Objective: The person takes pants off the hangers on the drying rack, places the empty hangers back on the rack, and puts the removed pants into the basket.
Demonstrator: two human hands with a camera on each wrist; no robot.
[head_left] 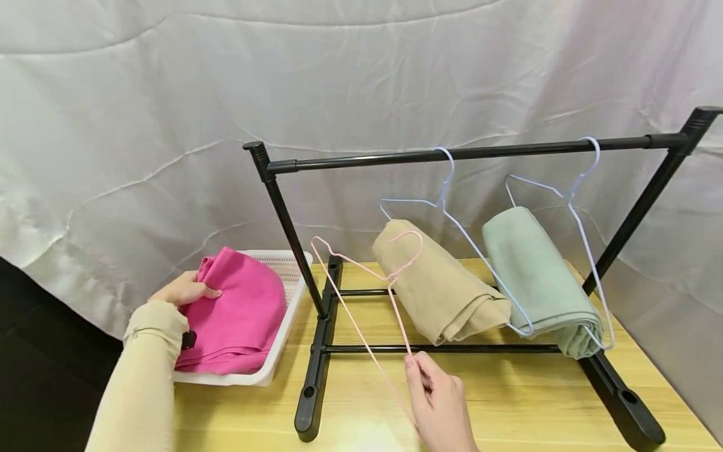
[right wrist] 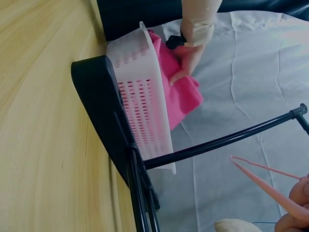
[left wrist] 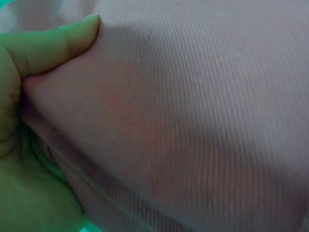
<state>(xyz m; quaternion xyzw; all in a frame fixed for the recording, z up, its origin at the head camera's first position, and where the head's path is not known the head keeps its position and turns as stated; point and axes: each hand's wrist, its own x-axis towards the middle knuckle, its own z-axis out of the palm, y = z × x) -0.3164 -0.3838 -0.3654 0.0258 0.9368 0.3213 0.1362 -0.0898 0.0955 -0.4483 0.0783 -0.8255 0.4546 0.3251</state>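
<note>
Hangers [head_left: 390, 278], three, one in hand [head_left: 442, 405]; cloths [head_left: 240, 307], three

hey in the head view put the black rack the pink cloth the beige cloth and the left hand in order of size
Black rack, widest span
Pink cloth and beige cloth: too alike to rank
Left hand, smallest

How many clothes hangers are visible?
3: a pink hanger in the right hand; a lavender-blue hanger with beige cloth and another with pale-green cloth, both on the black rail.
</note>
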